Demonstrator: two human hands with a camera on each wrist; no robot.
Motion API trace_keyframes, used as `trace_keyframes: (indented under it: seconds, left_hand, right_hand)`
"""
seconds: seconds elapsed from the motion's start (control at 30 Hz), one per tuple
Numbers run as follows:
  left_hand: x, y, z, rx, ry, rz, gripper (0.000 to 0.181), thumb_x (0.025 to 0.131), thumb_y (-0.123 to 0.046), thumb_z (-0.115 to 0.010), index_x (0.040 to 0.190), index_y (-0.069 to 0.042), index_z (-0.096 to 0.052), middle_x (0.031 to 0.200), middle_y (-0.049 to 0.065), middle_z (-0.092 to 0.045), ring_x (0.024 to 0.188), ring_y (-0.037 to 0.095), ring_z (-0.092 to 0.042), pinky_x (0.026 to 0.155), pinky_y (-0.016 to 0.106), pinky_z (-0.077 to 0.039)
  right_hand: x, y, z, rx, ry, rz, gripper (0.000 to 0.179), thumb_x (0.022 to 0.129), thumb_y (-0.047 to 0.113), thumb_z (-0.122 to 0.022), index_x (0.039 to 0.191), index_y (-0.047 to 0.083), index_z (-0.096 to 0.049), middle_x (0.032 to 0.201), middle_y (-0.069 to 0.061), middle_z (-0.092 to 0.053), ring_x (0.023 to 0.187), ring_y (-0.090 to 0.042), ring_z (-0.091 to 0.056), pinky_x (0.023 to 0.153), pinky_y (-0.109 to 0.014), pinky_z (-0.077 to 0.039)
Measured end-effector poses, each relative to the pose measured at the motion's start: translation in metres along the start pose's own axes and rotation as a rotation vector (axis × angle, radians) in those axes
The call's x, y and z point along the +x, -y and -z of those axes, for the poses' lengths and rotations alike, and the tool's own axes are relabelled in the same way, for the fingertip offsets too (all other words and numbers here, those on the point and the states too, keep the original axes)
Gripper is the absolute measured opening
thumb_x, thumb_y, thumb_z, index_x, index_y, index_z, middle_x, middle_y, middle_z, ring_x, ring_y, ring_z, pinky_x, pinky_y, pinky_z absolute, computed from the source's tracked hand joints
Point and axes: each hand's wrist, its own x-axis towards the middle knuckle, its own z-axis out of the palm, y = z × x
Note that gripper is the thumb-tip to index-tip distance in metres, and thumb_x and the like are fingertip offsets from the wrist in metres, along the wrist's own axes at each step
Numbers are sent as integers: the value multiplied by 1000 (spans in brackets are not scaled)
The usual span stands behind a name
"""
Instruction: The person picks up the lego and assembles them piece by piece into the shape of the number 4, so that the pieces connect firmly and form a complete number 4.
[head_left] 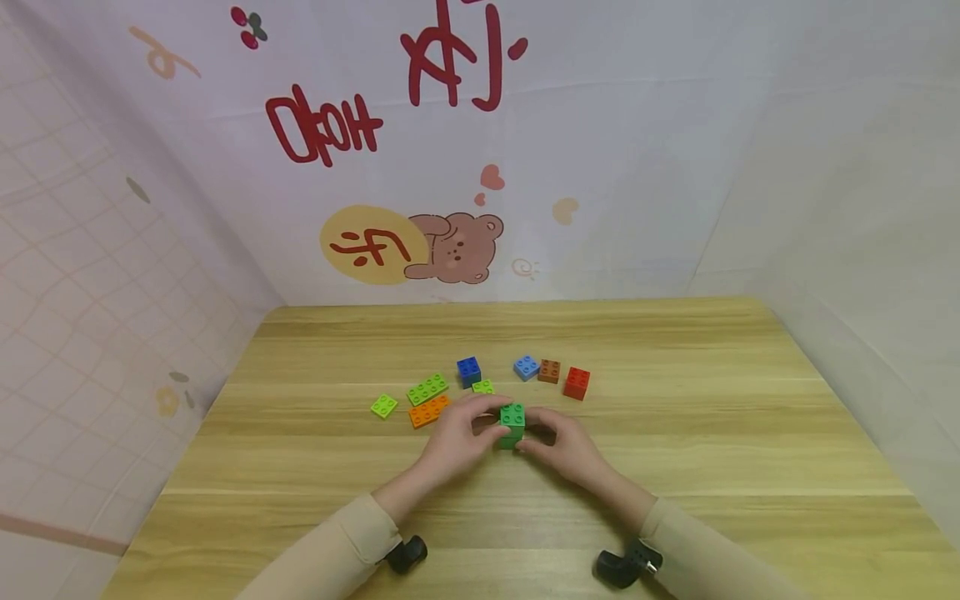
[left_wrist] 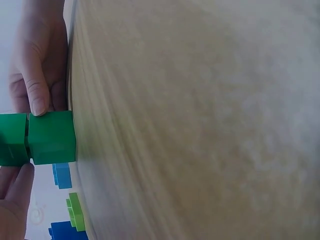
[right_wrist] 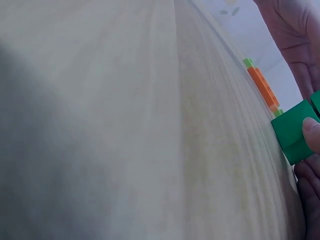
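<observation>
Head view | stacked green square plastic blocks (head_left: pixel 512 423), right-front of dark-blue square plastic block (head_left: pixel 468 374) | left hand (head_left: pixel 465 432) pinches upper one, right hand (head_left: pixel 567 450) lower | uneven pressure might skew them

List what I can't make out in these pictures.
Head: near part of lime green brick by dark blue brick, behind left hand.
Head: studs of lower green brick, under upper green brick.
Right wrist: most of upper green brick, past right edge.
Left wrist: tabletop grain, blurred.
</observation>
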Motion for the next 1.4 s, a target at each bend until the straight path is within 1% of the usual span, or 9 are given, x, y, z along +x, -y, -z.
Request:
trace_keyframes:
  seconds: [0.1, 0.23, 0.47, 0.77, 1.13, 1.4]
  left_hand:
    - [-1, 0, 0, 22, -10, -3, 36, 88, -6, -74, 123, -9, -68, 118, 3, -66, 108, 19, -63, 92, 24, -52]
    - [-1, 0, -1, 19, -18, 0, 35, 89, -5, -74, 123, -12, -68, 118, 2, -66, 108, 16, -63, 90, 21, -52]
    - [-2, 1, -3, 12, -35, -16, 35, 88, -4, -74, 122, -11, -68, 118, 3, -66, 107, 17, -64, 90, 22, -52]
    - [-3, 1, -3, 19, -41, 0, 34, 89, -4, -74, 122, -12, -69, 120, 3, -66, 108, 17, -63, 90, 21, -52]
    - [-3, 2, -5, -23, -34, 11, 35, 87, -2, -74, 121, -8, -68, 119, 5, -65, 107, 19, -64, 89, 24, -53]
    - [-2, 1, -4, -33, -17, 24, 35, 87, -2, -74, 121, -7, -67, 118, 6, -65, 107, 19, -64, 89, 24, -54]
  right_hand:
    - [0, 0, 0, 1, -5, 7, 40, 85, 12, -79, 123, 10, -67, 119, -2, -69, 112, -19, -64, 97, -37, -51]
    - [0, 0, 0, -2, -5, 14, 41, 85, 12, -79, 124, 10, -67, 119, -2, -69, 112, -19, -64, 97, -36, -51]
    - [0, 0, 0, 2, -6, 20, 40, 85, 12, -79, 123, 9, -67, 118, -2, -69, 111, -19, -64, 97, -37, -51]
    - [0, -1, -1, -6, -8, 14, 41, 85, 14, -79, 124, 10, -67, 119, -1, -69, 112, -19, -64, 98, -37, -51]
    - [0, 0, -1, -8, -11, 29, 40, 85, 12, -79, 124, 9, -67, 118, -3, -69, 112, -20, -64, 97, -38, -51]
    - [0, -2, -2, -10, -14, 32, 40, 85, 12, -79, 123, 9, -67, 118, -2, -69, 111, -19, -64, 97, -37, -51]
